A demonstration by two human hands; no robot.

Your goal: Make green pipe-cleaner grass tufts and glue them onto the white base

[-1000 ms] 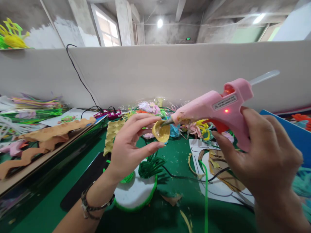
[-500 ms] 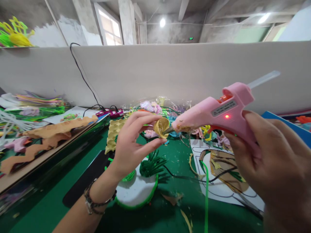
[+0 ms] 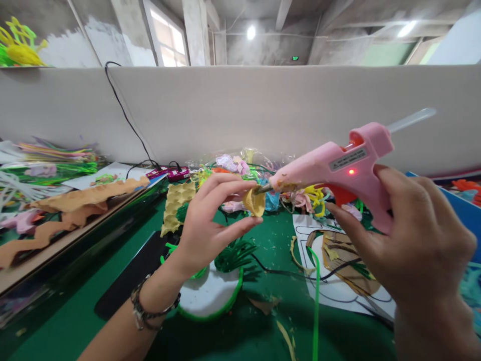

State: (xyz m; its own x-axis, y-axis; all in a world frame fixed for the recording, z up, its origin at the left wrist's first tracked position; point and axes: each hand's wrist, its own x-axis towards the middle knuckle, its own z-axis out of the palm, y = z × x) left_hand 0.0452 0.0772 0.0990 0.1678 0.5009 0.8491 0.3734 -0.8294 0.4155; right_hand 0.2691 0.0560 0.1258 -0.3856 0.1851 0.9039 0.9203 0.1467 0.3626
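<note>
Between the thumb and fingers of my left hand (image 3: pixel 210 220) is a small yellow cup-shaped piece (image 3: pixel 254 201), its hollow side tilted toward the right. My right hand (image 3: pixel 417 235) grips a pink glue gun (image 3: pixel 334 163) by its handle, with a clear glue stick (image 3: pixel 411 119) poking out of the back and a red light lit on its side. The gun's nozzle reaches the upper rim of the yellow piece. Below my left hand lies a white disc (image 3: pixel 210 296) edged in green, bearing a dark green tuft (image 3: pixel 235 255).
A yellow egg-carton sheet (image 3: pixel 175 203) and a black phone-like slab (image 3: pixel 130 276) lie at left. Cut brown cardboard (image 3: pixel 75 215) rests beyond. Scissors (image 3: pixel 376 308) lie on a drawn paper sheet (image 3: pixel 326 296) at right. A bright green strip (image 3: pixel 316 301) and black cord cross the table.
The glue gun's nozzle has moved from inside the yellow piece up to its upper rim. My right thumb and the red trigger have moved outward. My left hand has turned the piece slightly.
</note>
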